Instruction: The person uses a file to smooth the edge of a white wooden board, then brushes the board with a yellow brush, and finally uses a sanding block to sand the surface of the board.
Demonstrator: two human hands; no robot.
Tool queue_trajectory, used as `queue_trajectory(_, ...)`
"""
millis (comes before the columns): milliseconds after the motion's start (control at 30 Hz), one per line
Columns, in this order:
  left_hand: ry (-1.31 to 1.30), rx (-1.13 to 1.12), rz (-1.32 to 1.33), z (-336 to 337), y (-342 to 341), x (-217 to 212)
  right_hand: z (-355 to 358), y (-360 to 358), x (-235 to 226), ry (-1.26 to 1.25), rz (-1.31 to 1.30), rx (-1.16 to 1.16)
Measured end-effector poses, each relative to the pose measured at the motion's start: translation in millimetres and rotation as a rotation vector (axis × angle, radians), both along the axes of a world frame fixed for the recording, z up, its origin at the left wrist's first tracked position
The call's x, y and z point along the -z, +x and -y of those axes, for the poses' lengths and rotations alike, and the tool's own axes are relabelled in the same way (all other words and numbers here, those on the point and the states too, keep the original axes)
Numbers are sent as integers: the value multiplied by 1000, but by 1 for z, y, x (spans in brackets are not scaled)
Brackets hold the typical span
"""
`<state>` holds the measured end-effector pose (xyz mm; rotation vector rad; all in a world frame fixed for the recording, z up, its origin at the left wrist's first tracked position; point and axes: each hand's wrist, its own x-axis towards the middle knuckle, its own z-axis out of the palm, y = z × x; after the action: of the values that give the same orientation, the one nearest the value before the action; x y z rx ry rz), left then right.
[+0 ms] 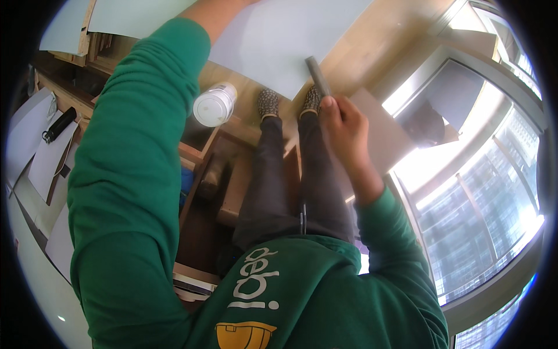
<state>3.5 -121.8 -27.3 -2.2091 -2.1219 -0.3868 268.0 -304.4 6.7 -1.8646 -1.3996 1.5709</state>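
Observation:
My right hand (346,125) is closed round the near end of a short grey-brown bar (317,77), thumb along its top. The bar's free end points away from me and lies above the near part of a large pale panel (273,49) in the picture; whether it touches cannot be made out. My left arm reaches far forward over the panel. Only a sliver of my left hand (251,2) shows at the upper edge, and its fingers are cut off. A white lidded bucket (213,109) stands on the left, near my left forearm.
My feet stand on the wooden floor (372,52) by the panel's near corner. Open wooden drawers or boxes (203,192) lie beside my legs. A black bottle (59,124) rests on white boards at far left. A bright window (488,192) with a ledge is on the right.

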Motion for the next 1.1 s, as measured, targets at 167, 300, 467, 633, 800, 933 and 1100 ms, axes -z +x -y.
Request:
queue_trajectory(167,-21,-7,-15,-2,4,-2,28,3,-3,202,102,-457)
queue_trajectory(300,-52,87,-28,7,-2,-4,38,17,-21,-65,-68,-107)
queue_trajectory(467,-47,369,-30,76,34,-11,44,79,-2,-154,127,25)
queue_trajectory(633,-450,736,68,241,72,-24,29,100,-7,-250,29,203)
queue_trajectory(800,-602,438,364,287,60,-25,32,70,-17,-105,52,26)
queue_trajectory(933,-586,-296,930,280,47,-3,36,30,-26,-44,15,-91)
queue_trajectory(1100,-442,-681,1771,247,69,-16,36,10,-25,1,16,-153)
